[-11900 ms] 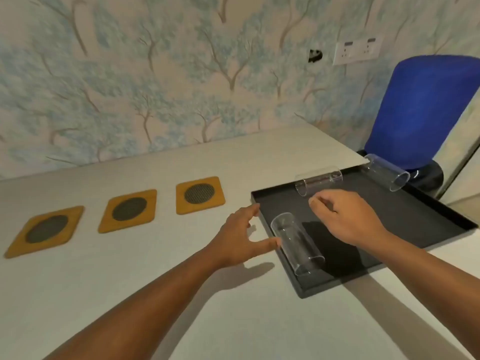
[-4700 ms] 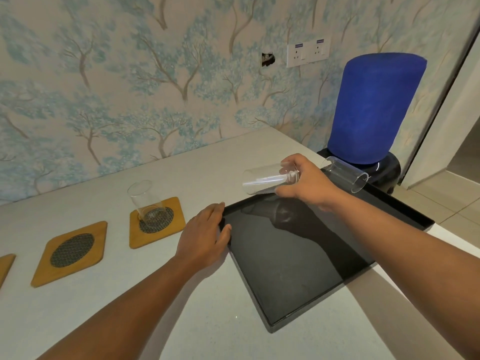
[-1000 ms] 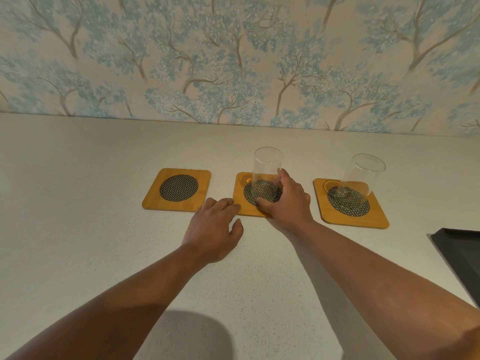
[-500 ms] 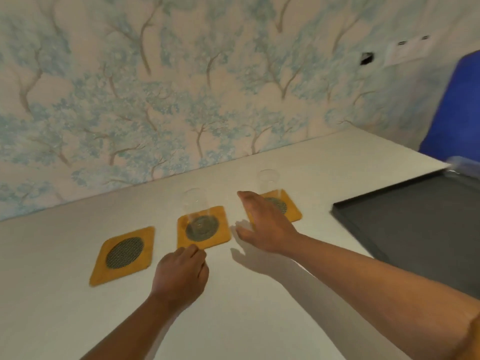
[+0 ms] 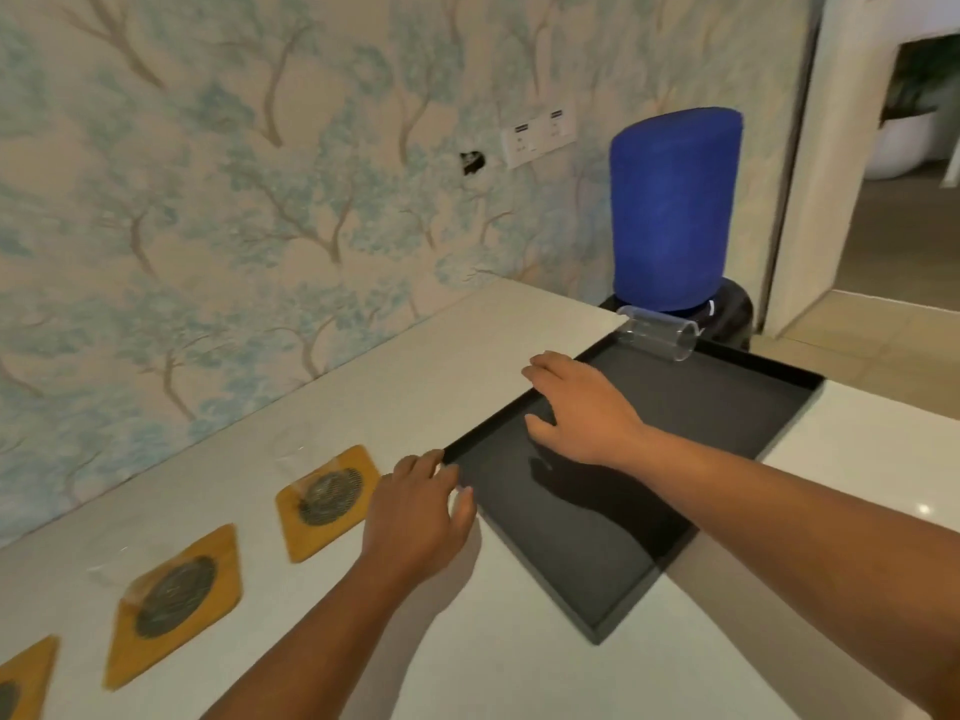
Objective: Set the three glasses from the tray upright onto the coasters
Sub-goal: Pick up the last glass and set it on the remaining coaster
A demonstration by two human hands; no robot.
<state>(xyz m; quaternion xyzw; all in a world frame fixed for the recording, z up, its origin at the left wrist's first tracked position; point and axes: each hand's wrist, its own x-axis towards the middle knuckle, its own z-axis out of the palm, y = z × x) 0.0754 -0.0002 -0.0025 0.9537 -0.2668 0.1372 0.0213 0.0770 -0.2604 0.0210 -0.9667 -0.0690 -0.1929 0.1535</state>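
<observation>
A black tray lies on the white counter. One clear glass lies on its side at the tray's far corner. My right hand hovers open over the tray's left part, well short of that glass. My left hand rests open on the counter, fingertips at the tray's near-left corner. Two blurred clear glasses stand upright, one on the right coaster and one on the middle coaster. The left coaster is cut off by the frame edge and bare as far as it shows.
A blue covered water bottle on a black base stands just beyond the tray's far corner. The wallpapered wall with sockets runs along the counter's back. The counter ends to the right of the tray, above a tiled floor.
My right hand left the middle glass standing on its coaster and moved right over the tray. My left hand shifted right to the tray's corner. The view swung right.
</observation>
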